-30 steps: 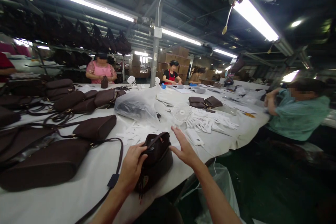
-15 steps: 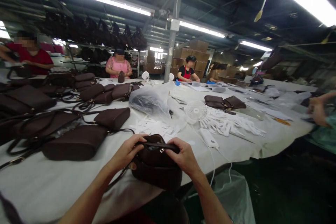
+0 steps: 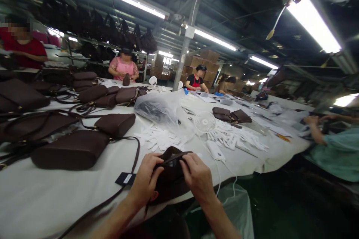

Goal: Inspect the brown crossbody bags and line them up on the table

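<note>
Got dark brown bag (image 3: 171, 185) pinched by its mouth at near edge of counter (image 3: 42, 201) — with left grip (image 3: 145, 179) on one side and right grip (image 3: 199, 176) on the other. Sits between and just below both, mouth up, runs lengthwise side to side from grip to grip. Can't call either nearer — touches both.

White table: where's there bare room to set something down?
The table shows bare cloth at near left, bordered by brown bags and the strap. A narrower patch lies between the white strips and the right-hand edge. It's crowded far left with bags, and mid-table with plastic, fan and strips, just beyond the open bag.
</note>
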A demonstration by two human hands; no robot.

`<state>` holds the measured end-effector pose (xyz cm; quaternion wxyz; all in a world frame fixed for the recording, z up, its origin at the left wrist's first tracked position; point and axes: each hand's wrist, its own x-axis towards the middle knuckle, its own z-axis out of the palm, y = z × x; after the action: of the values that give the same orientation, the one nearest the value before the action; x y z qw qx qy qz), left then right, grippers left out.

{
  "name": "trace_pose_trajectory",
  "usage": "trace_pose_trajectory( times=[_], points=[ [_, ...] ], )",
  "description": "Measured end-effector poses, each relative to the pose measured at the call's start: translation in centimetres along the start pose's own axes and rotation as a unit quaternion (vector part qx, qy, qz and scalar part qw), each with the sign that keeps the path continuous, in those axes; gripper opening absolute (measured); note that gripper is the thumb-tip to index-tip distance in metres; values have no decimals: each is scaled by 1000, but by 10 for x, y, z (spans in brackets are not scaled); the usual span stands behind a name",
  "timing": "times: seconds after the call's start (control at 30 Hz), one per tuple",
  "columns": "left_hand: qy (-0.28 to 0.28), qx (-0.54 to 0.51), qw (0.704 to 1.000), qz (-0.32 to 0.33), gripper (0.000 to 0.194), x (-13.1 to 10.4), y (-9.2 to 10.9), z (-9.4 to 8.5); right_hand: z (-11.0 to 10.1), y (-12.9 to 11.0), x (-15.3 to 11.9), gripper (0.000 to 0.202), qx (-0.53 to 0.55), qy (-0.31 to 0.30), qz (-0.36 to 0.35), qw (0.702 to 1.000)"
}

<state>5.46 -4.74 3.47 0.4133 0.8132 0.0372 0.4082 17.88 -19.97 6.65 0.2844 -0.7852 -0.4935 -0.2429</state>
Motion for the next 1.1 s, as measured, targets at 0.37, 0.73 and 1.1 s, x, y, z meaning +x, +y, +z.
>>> trace_pose_trajectory(
  times=[0.37,0.73,1.1],
  points=[
    [32,30,997,63,12,-8,1,20,22,10,-1,28,108,36,56,992],
    [13,42,996,74,12,-6,3,21,38,22,7,34,216,-1,142,966],
    [24,42,996,74,11,-8,6,22,44,10,16,31,218,40,214,951]
  ],
)
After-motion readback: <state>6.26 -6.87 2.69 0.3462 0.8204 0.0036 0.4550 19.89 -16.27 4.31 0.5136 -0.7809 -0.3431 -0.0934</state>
